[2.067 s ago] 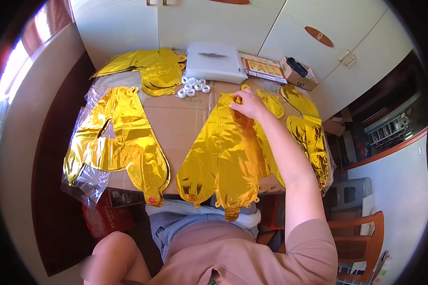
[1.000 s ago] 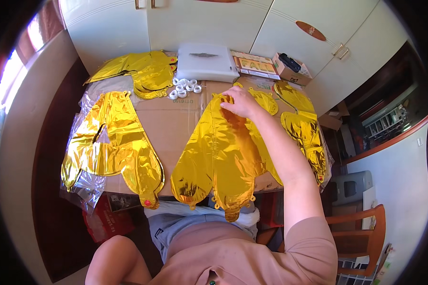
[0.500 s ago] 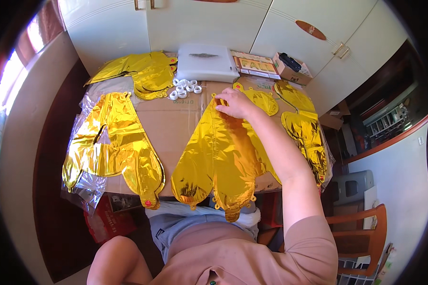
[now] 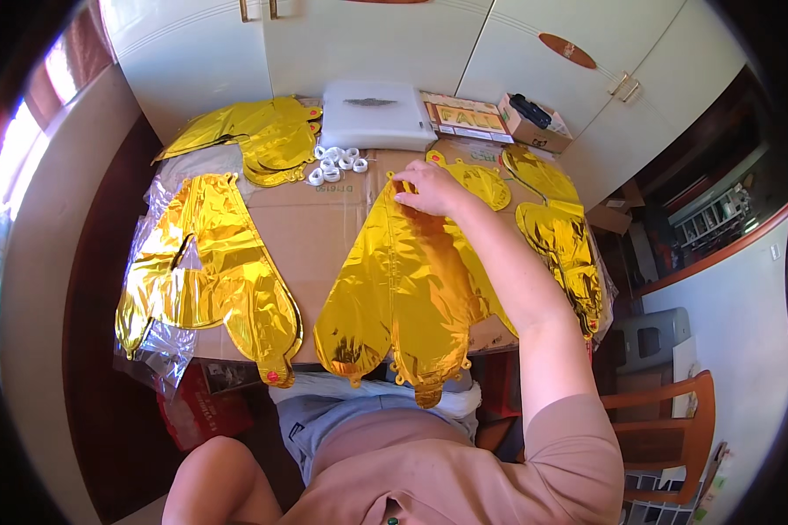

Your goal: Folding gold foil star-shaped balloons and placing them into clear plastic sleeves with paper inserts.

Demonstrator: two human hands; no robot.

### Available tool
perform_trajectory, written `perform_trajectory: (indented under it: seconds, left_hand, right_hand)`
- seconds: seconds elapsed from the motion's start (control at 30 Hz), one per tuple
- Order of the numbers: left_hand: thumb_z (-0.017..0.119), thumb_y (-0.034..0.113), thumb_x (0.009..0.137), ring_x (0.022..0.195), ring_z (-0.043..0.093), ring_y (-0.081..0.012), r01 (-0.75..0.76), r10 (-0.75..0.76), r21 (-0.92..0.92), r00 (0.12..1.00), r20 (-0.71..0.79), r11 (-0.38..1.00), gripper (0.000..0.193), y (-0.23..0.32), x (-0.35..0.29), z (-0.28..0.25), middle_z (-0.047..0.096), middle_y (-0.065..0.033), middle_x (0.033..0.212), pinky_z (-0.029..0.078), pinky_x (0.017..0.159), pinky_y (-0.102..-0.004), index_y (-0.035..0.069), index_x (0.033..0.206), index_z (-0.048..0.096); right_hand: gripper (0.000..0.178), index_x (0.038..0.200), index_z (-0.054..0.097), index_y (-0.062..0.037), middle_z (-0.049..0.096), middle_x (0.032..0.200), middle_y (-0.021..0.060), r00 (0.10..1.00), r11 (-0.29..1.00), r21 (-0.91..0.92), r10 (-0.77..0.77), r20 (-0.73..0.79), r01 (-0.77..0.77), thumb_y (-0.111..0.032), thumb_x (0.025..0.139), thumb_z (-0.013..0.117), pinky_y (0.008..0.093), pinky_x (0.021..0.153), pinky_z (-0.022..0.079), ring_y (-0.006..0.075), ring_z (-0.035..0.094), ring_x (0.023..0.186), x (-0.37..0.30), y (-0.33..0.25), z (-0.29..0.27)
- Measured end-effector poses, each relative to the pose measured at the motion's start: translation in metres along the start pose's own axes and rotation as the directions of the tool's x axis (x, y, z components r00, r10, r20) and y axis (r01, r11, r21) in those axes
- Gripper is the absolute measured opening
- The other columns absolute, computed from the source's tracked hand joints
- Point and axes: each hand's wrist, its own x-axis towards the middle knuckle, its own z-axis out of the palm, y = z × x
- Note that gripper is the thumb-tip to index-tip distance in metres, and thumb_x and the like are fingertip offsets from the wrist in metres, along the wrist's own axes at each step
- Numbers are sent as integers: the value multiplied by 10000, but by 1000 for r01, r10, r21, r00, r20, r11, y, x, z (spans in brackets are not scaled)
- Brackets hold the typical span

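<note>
My right hand (image 4: 425,188) reaches forward to the top end of a folded gold foil balloon (image 4: 394,280), with its thumb and fingers closed on the upper edge. This balloon lies in the middle of the cardboard and its lower tab hangs past the near edge, over my lap. To its left lies a gold foil balloon shaped like a letter A (image 4: 206,271), flat, with a red dot on its bottom tab. Another gold foil balloon (image 4: 477,181) lies partly behind my right wrist. My left hand is out of the picture.
Brown cardboard (image 4: 311,227) covers the table. More gold foil balloons lie at the back left (image 4: 271,136) and along the right side (image 4: 560,245). White ribbon rolls (image 4: 331,166), a translucent white case (image 4: 378,118), a flat printed box (image 4: 466,118) and a small carton (image 4: 534,127) stand by the cabinets.
</note>
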Motion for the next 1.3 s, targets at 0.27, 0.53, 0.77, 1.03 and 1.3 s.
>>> perform_trajectory:
  seconds: [0.27, 0.53, 0.77, 1.03, 1.3]
  left_hand:
    - [771, -175, 665, 548, 564, -116, -117, 123, -40, 971, 207, 992, 445, -5, 6, -13, 602, -61, 707, 484, 510, -232, -71, 1034, 546]
    - [721, -139, 768, 519, 620, -130, 23, -23, 24, 1000, -3, 999, 339, 11, 0, 4, 643, -108, 666, 533, 491, -230, -84, 1055, 549]
    - [667, -108, 828, 565, 648, -129, 174, -173, 4, 981, -90, 985, 258, 19, -21, 8, 679, -136, 744, 558, 529, -230, -113, 1068, 572]
    - [605, -90, 879, 591, 670, -122, 208, -204, 21, 972, -117, 978, 152, 22, -16, 17, 695, -140, 752, 579, 571, -222, -134, 1024, 606]
    - [665, -94, 831, 524, 645, -150, 110, -109, -3, 990, 86, 994, 216, 20, -23, 11, 676, -121, 677, 558, 531, -227, -139, 1031, 599]
  right_hand:
    - [450, 1243, 679, -142, 596, 1293, 139, 1000, 1000, -9, 11, 9, -11, -400, 875, 678, 433, 1059, 432, 339, 542, 1224, -1, 0, -2]
    - [451, 1227, 679, -114, 606, 1275, 146, 998, 999, 42, -12, -59, 14, -393, 873, 682, 421, 1052, 443, 332, 559, 1209, -1, 2, -5]
    - [334, 1103, 702, -78, 652, 1105, 137, 954, 985, 65, -138, -267, 161, -321, 873, 711, 413, 930, 508, 324, 628, 1046, -39, -15, -32]
    - [157, 891, 717, -67, 668, 832, 99, 955, 949, 300, -4, -297, 97, -221, 859, 725, 373, 739, 532, 299, 664, 823, -159, -78, -57]
    - [238, 913, 720, -31, 695, 777, 31, 775, 465, 810, -336, 535, -358, -263, 947, 676, 275, 658, 486, 97, 616, 718, -294, -131, -17]
